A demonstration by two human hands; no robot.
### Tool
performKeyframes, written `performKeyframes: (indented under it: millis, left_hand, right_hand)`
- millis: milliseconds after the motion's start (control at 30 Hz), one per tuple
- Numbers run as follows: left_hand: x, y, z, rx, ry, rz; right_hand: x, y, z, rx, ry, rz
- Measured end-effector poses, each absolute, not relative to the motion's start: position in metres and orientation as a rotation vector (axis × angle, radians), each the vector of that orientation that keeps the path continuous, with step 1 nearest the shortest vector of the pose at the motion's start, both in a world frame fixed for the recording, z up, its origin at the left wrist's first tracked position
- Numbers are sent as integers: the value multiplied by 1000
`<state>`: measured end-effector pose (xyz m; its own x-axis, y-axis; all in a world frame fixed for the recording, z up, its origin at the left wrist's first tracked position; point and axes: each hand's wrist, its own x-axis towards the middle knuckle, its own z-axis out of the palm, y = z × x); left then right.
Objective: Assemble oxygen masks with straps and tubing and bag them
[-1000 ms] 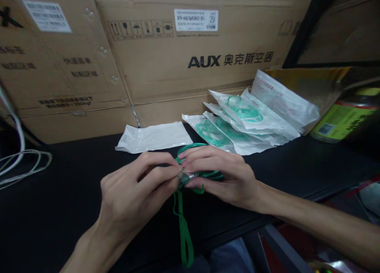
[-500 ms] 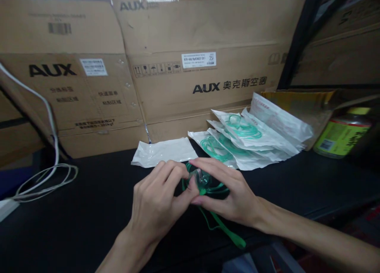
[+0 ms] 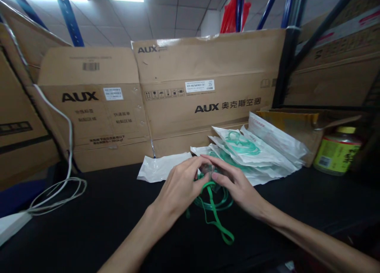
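Note:
Both hands meet over the black table (image 3: 89,225), pinching a clear plastic mask piece (image 3: 208,170) with green tubing (image 3: 215,201) coiled under it. My left hand (image 3: 179,188) grips it from the left with fingers curled. From the right, my right hand (image 3: 237,186) closes its fingers on the same piece. A green elastic strap (image 3: 221,227) trails from the piece toward me on the table. An empty white pouch (image 3: 162,167) lies just behind my left hand.
A pile of sealed white pouches with green tubing (image 3: 255,154) lies at the back right. Large AUX cardboard boxes (image 3: 204,95) wall off the back. A yellow-labelled jar (image 3: 337,152) stands at far right, white cables (image 3: 56,190) coil at left.
The view has tilted up, showing ceiling and box tops. Both hands have moved farther away with the mask piece, and the green strap now lies looped on the table.

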<state>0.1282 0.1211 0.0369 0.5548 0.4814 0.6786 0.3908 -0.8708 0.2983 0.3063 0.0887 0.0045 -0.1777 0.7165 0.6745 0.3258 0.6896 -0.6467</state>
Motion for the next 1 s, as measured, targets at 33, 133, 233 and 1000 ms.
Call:
performKeyframes:
  millis: [33,133,233,1000]
  left_hand:
    - [131,124,35,2687,730,1226]
    - [141,127,28,2665,710,1318]
    - [148,125,21,2608,710,1430]
    - [143,117,4,2737,486,1567]
  right_hand:
    - [307,92,3,-832,-1774,397]
    - [309,94,-2,-832,-1802,184]
    - [311,87,-5,-852,-1788,8]
    - [313,70,-18,-799,-1758,-369]
